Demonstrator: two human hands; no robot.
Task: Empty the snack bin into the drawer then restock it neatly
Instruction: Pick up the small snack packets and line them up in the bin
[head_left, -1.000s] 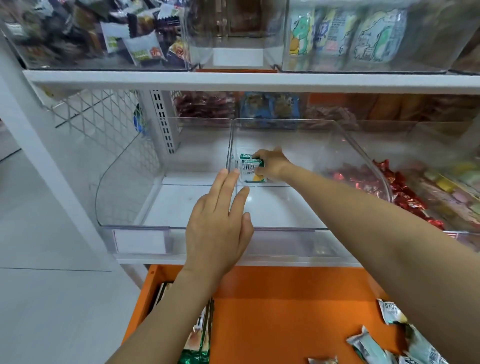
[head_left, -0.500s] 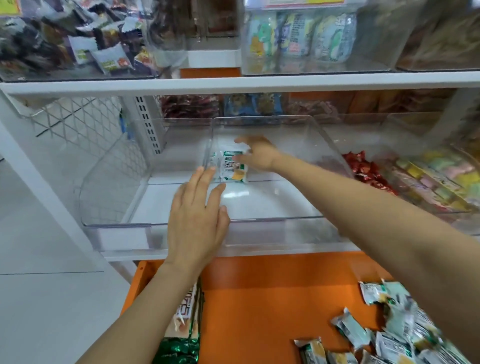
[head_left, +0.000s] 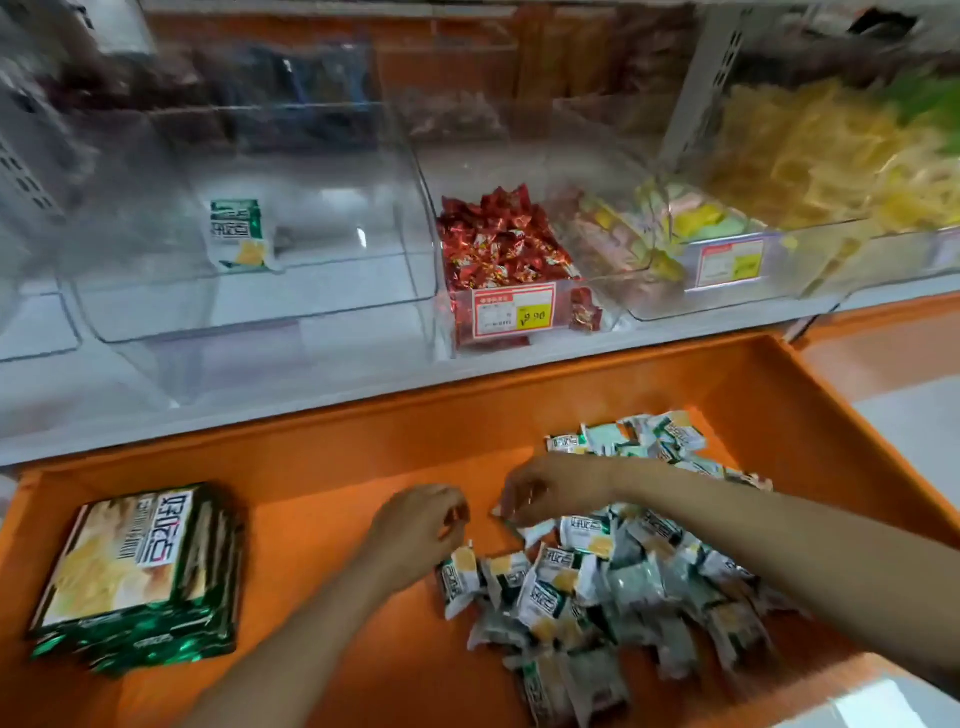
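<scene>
The clear snack bin (head_left: 156, 322) stands on the shelf with one green-and-white snack packet (head_left: 240, 234) upright at its back left. Below it the orange drawer (head_left: 363, 436) is pulled out. A pile of the same small snack packets (head_left: 623, 577) lies in its right half. My right hand (head_left: 550, 488) reaches over the pile's left edge, fingers pinched on a packet (head_left: 511, 519). My left hand (head_left: 421, 525) hovers just left of it with curled fingers; blur hides whether it holds anything.
A stack of flat green-edged bags (head_left: 140, 571) lies in the drawer's left part. Right of the snack bin stand a bin of red candies (head_left: 498, 249), a bin of pastel packets (head_left: 675, 234) and a bin of yellow snacks (head_left: 831, 156).
Both hands have dropped from the bin to the drawer. My right hand let go of the packet, which now stands in the bin, and closed on one from the pile. The view tilted down.
</scene>
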